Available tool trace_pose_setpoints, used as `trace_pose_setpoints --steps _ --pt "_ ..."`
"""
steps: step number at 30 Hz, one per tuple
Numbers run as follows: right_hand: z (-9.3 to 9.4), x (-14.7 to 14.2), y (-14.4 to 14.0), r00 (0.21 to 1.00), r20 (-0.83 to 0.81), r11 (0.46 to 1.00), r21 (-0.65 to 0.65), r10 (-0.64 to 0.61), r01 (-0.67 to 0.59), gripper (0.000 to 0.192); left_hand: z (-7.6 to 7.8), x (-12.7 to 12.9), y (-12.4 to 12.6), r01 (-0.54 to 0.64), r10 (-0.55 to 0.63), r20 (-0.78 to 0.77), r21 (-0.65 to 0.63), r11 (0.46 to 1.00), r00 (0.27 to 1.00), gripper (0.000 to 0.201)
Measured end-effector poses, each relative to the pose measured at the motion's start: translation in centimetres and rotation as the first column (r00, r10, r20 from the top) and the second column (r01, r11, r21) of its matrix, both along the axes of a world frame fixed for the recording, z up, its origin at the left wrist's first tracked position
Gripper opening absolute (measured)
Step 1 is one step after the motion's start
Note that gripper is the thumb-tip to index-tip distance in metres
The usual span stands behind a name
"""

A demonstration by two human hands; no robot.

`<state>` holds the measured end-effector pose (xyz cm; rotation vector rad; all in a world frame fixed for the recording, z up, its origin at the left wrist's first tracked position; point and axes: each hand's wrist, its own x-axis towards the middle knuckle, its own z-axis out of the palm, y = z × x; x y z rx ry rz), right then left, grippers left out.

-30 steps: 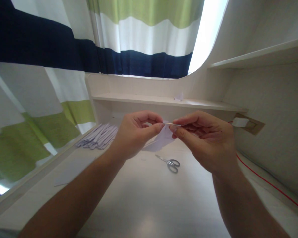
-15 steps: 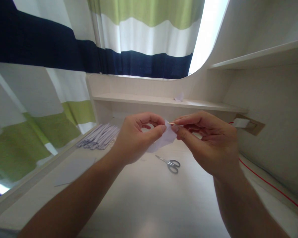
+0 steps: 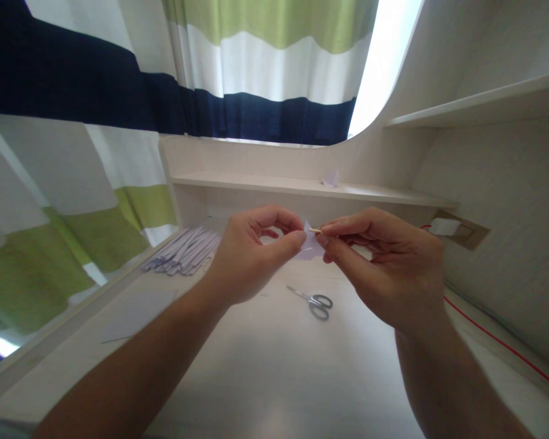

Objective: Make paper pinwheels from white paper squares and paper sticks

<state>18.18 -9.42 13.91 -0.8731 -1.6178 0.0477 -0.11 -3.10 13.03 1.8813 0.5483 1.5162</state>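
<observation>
Pale lilac paper [image 3: 310,246] sits pinched between the two hands, held up in the air above the desk [image 3: 265,372]. The left hand [image 3: 249,259] closes thumb and forefinger on the paper's left edge, its other fingers curled in. The right hand [image 3: 384,268] is likewise closed, thumb and forefinger gripping a thin wooden stick [image 3: 315,230] whose tip pokes out at the paper's upper edge; the paper appears wrapped partly around it, though how far cannot be told. Below the hands, a pair of scissors [image 3: 313,301] lies flat on the desk, blades closed. A bundle of rolled paper strips [image 3: 183,251] lies near the left edge, and a flat sheet [image 3: 135,314] lies nearer the person. A red cable [image 3: 498,341] runs along the right wall
</observation>
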Motion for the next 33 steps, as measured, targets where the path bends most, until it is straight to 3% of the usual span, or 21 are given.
trace_pose_setpoints --steps 7,14,19,26,33 --pt "0.1 -0.2 -0.4 0.992 0.081 0.994 0.060 -0.097 0.092 0.016 0.0 -0.1 -0.1 -0.057 0.059 -0.041 0.046 0.997 0.997 0.003" --pt "0.0 0.0 -0.3 0.959 0.209 0.978 0.131 -0.189 0.164 0.014 -0.2 0.0 -0.4 -0.196 0.223 -0.103 0.223 0.955 0.969 0.003" --pt "-0.3 0.1 0.1 0.947 0.236 0.969 0.171 -0.216 0.179 0.013 -0.4 0.3 -0.5 -0.278 0.336 -0.090 0.390 0.878 0.937 0.008" --pt "-0.2 -0.1 0.4 0.972 0.192 0.987 0.111 -0.136 0.116 0.014 -0.4 0.3 -0.4 -0.305 0.405 -0.090 0.515 0.801 0.910 0.012" --pt "-0.6 -0.4 0.8 0.995 0.027 0.995 -0.031 -0.099 0.100 0.006 -0.8 0.3 0.0 -0.382 0.558 -0.046 0.681 0.624 0.829 0.009"
